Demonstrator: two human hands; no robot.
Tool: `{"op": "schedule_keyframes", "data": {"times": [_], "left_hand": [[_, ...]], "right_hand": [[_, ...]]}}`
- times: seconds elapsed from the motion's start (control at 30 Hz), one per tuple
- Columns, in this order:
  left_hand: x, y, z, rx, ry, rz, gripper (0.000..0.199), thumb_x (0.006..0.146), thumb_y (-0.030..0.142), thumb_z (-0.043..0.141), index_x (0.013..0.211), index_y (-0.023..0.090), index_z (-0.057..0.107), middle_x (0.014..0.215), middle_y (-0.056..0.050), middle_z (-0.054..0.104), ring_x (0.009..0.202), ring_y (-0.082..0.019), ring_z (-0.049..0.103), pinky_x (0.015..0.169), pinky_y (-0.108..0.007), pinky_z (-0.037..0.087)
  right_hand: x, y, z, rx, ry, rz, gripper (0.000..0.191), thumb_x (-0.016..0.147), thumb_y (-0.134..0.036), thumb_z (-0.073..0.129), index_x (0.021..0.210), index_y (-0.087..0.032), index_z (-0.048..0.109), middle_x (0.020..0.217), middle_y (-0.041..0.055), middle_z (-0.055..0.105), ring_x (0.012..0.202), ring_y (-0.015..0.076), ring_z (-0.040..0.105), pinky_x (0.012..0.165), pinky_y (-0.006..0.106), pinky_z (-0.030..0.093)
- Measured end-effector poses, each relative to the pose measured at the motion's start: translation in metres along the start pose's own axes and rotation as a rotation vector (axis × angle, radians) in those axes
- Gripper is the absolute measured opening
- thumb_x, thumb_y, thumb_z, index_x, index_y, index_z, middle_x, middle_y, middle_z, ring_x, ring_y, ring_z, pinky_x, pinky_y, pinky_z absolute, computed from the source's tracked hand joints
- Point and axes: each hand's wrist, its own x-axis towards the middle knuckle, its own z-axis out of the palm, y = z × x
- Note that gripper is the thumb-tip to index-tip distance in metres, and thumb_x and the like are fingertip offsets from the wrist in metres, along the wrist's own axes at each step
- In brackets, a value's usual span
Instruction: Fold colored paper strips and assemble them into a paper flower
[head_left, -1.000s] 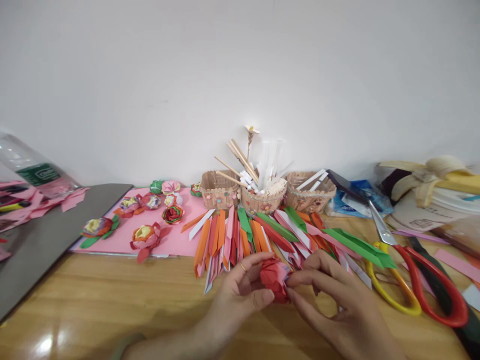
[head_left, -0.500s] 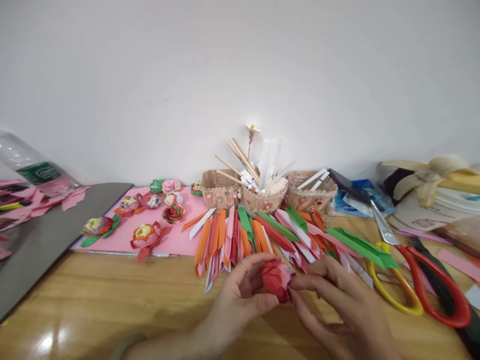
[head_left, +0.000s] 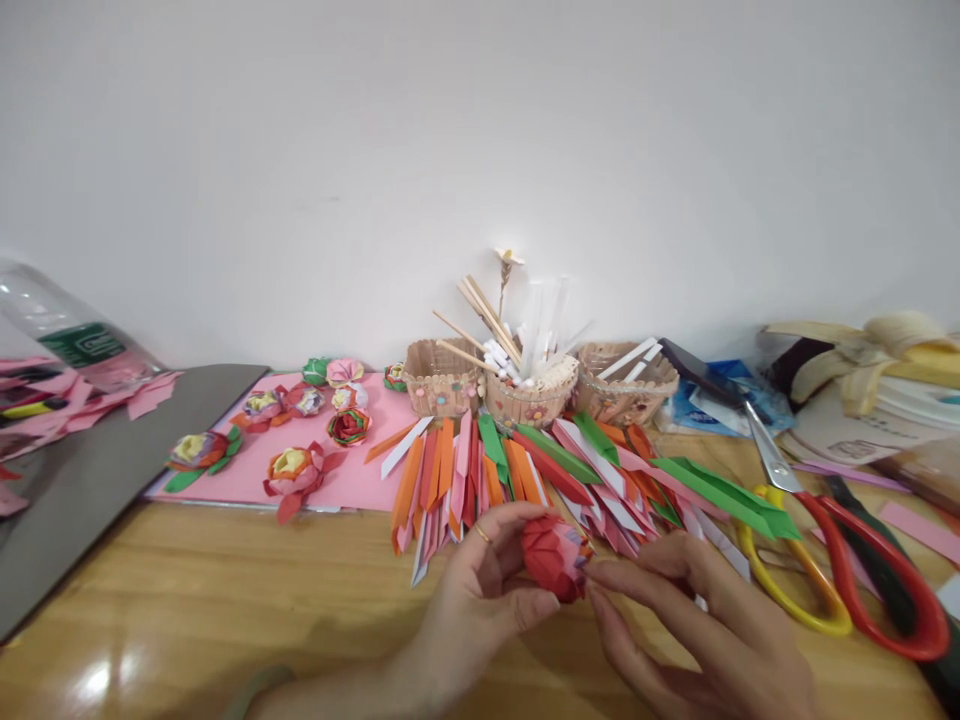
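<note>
A red folded-paper flower (head_left: 553,562) with a pale purple and orange inside is held above the table, tilted to the right. My left hand (head_left: 487,590) wraps it from the left, thumb in front and fingers behind. At the flower's right rim, the thumb and index finger of my right hand (head_left: 690,620) pinch the petal edge; the exact contact is small and partly hidden. Just behind both hands lies a fan of folded paper strips (head_left: 442,480) in orange, pink, red, white and green.
Several finished paper flowers (head_left: 292,470) sit on pink paper (head_left: 375,470) at left. Decorated baskets (head_left: 442,385) holding sticks stand against the wall. Scissors (head_left: 784,480) with red and yellow handles lie at right, near a banana peel (head_left: 817,365). A plastic bottle (head_left: 67,325) lies far left.
My right fingertips have shifted slightly right along the flower's rim. The flower has turned a little, showing more of its inside. My left hand keeps nearly the same hold.
</note>
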Motion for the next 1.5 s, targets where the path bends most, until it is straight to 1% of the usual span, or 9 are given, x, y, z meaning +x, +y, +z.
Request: {"op": "schedule_keyframes", "data": {"times": [0.17,0.3,0.43,0.6,0.73,0.87,0.97,1.23,1.5], "left_hand": [[0.001,0.000,0.000,0.010,0.029,0.000,0.041,0.067,0.017,0.076,0.104,0.027,0.063,0.108,-0.002,0.064,0.098,-0.016,0.059,0.084,-0.026,0.045],[0.001,-0.001,-0.001,-0.005,0.019,0.024,0.042,0.067,0.017,0.076,0.104,0.027,0.063,0.109,-0.001,0.064,0.099,-0.015,0.059,0.085,-0.024,0.045],[0.000,-0.001,-0.001,-0.006,0.014,0.024,0.041,0.068,0.017,0.075,0.105,0.028,0.063,0.111,-0.001,0.064,0.099,-0.014,0.059,0.084,-0.023,0.046],[0.001,-0.003,-0.003,-0.011,0.036,0.023,0.053,0.064,0.016,0.078,0.111,0.032,0.060,0.118,-0.001,0.062,0.107,-0.017,0.058,0.087,-0.026,0.046],[0.000,-0.004,-0.004,0.038,0.031,0.040,0.058,0.062,0.014,0.079,0.113,0.035,0.059,0.121,-0.002,0.060,0.109,-0.018,0.057,0.086,-0.026,0.048],[-0.003,-0.006,-0.004,0.136,0.025,0.079,0.047,0.066,0.015,0.076,0.107,0.034,0.064,0.128,-0.002,0.054,0.110,-0.018,0.056,0.086,-0.025,0.049],[-0.006,-0.007,-0.004,0.185,0.068,0.088,0.043,0.068,0.015,0.075,0.104,0.036,0.065,0.130,0.000,0.052,0.109,-0.018,0.057,0.087,-0.026,0.048],[-0.007,0.002,0.001,0.144,0.048,-0.021,0.038,0.071,0.023,0.073,0.107,0.033,0.065,0.096,0.001,0.071,0.087,-0.012,0.063,0.081,-0.024,0.048],[-0.004,-0.001,0.000,0.199,0.099,-0.010,0.038,0.067,0.023,0.076,0.103,0.032,0.068,0.106,-0.001,0.068,0.092,-0.014,0.061,0.083,-0.025,0.048]], "right_hand": [[-0.003,-0.002,-0.001,-0.014,-0.055,-0.057,0.023,0.073,-0.012,0.061,0.090,-0.025,0.067,0.058,-0.0002,0.058,0.049,0.0121,0.056,0.045,0.023,0.046],[-0.003,-0.002,-0.001,0.028,-0.010,0.009,0.024,0.077,-0.011,0.058,0.095,-0.024,0.067,0.064,0.0012,0.061,0.051,0.0113,0.058,0.046,0.021,0.047],[0.002,-0.002,-0.005,0.148,-0.052,0.006,0.025,0.077,-0.010,0.058,0.095,-0.024,0.068,0.066,0.0012,0.059,0.054,0.0110,0.058,0.046,0.019,0.047],[0.011,-0.002,-0.006,0.359,-0.012,0.313,0.016,0.079,-0.016,0.058,0.087,-0.026,0.069,0.066,0.0002,0.056,0.058,0.0126,0.055,0.047,0.021,0.047],[0.018,-0.002,-0.004,0.508,-0.181,0.546,0.019,0.081,-0.029,0.057,0.068,-0.023,0.069,0.064,0.0015,0.056,0.059,0.0139,0.055,0.048,0.022,0.046],[0.021,-0.004,-0.003,0.563,-0.290,0.636,0.020,0.081,-0.030,0.056,0.069,-0.023,0.070,0.068,0.0022,0.057,0.063,0.0147,0.056,0.053,0.023,0.046],[0.020,-0.004,0.000,0.541,-0.324,0.610,0.016,0.079,-0.029,0.057,0.071,-0.024,0.070,0.066,0.0013,0.055,0.058,0.0133,0.052,0.048,0.022,0.042],[0.014,0.000,0.003,0.415,-0.262,0.437,0.014,0.079,-0.019,0.053,0.074,-0.022,0.066,0.065,0.0007,0.057,0.057,0.0130,0.055,0.047,0.021,0.043],[0.015,-0.003,0.005,0.336,-0.312,0.351,0.018,0.078,-0.012,0.047,0.069,-0.021,0.060,0.058,-0.0011,0.062,0.049,0.0108,0.056,0.044,0.019,0.043]]}}
